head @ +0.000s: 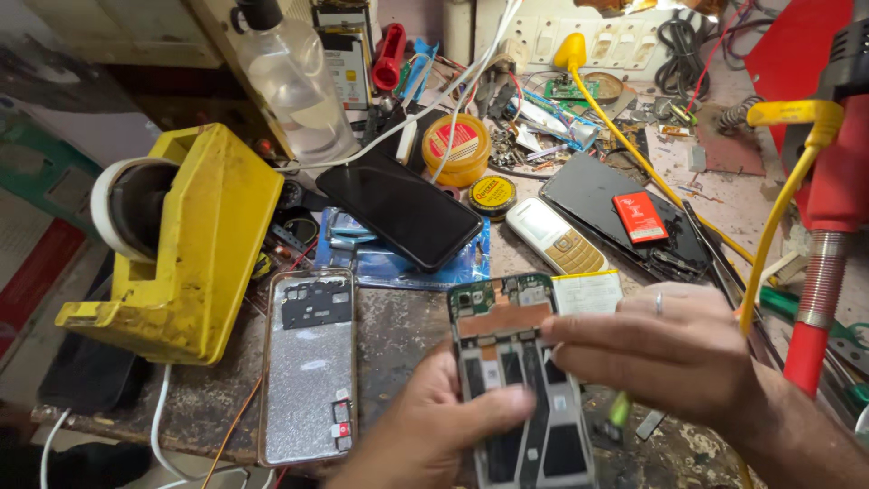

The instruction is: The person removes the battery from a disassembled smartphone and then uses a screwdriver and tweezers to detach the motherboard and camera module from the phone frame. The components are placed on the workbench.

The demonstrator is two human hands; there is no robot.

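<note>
Two hands work on an opened phone (520, 380) lying on a cluttered bench (398, 326).

The left hand (434, 430) is closed on the opened phone's lower left edge, thumb pressed across its inside. The right hand (665, 349) hovers over the phone's right side, fingers curled loosely and reaching left onto it; whether it pinches anything I cannot tell. Left of the phone lies a back cover (310, 362); further left stands a yellow tape dispenser (195, 244). Beyond the phone rests a black phone (400, 208), screen up, and a white keypad phone (554, 237).
</note>
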